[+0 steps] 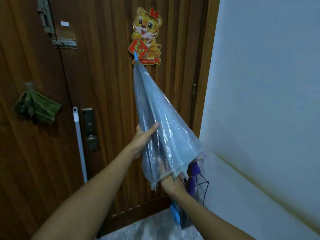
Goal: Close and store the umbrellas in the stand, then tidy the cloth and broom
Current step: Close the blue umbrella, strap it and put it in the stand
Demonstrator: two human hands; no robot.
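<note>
I'm closing the clear umbrella point(161, 125): left hand point(143, 135) grasps its canopy, right hand's point(170, 181) fingers are hidden inside. Next, lower it into the wire stand point(203, 186).

The clear umbrella point(161, 129) is folded nearly shut, its loose canopy in a cone, blue tip up against the door and its blue handle point(175, 216) low near the floor. A purple umbrella point(194, 177) stands in the black wire stand point(205, 187) in the corner, just beside the clear one's lower edge. The green cloth point(37, 108) hangs crumpled on the door, and the broom point(79, 142) leans upright against the door beside it, only its pale handle showing.
</note>
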